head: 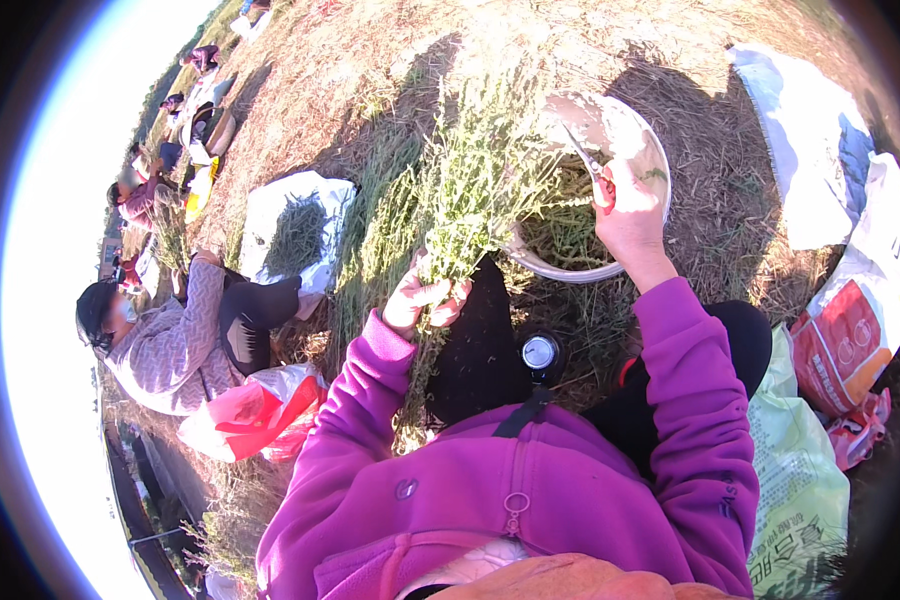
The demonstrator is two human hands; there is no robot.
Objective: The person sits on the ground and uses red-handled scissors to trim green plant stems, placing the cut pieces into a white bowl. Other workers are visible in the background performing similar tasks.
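A bundle of leafy green plant stems (469, 191) is gripped near its lower end by my left hand (425, 296). Its bushy tops fan upward and reach the rim of a white bucket (664, 150). Cut green sprigs (574, 225) lie inside that bucket. Over its right side, my right hand (630, 214) holds scissors with red handles (606, 187). The blades point up and left, towards the plant tops, and appear apart from them. Part of the bucket's left side is hidden behind the bundle.
More long stems (375, 217) lie left of the bundle. A white sheet with cut greens (337, 195) is farther left, by a seated co-worker (172, 345). A lidded dark container (540, 352) stands between my legs. Plastic sacks (802, 457) and a white woven sack (802, 135) lie right.
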